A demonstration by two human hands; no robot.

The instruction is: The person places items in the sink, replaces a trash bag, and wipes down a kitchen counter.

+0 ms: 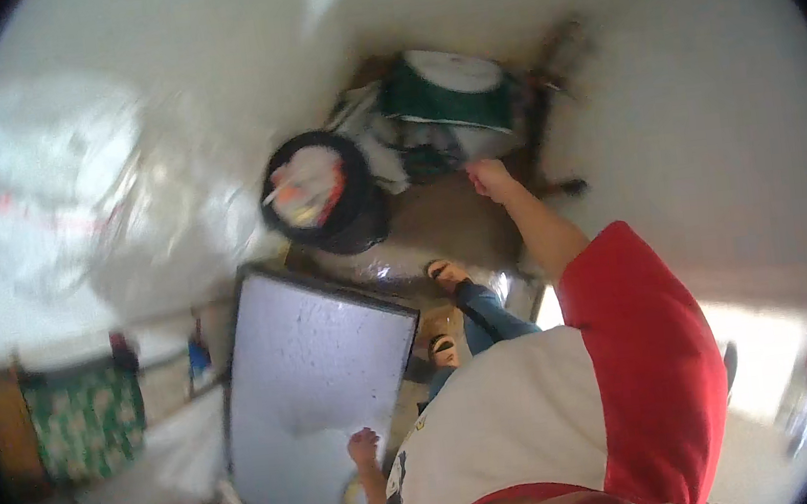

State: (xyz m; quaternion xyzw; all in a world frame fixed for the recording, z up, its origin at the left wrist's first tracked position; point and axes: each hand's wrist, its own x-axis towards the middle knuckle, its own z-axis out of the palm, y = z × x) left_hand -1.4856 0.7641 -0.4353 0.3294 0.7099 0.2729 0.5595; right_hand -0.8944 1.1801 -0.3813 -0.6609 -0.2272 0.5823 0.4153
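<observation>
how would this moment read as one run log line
left hand: over white surface, grip unclear | right hand: near green-and-white bundle, grip unclear | black bin: holds rubbish

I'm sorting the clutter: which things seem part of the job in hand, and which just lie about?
Likely involved, nearest the hands:
pale flat surface beneath left hand
blurred yellowish item nearby
green bundle near right hand

Apparently lying about:
black container
green patterned cloth
</observation>
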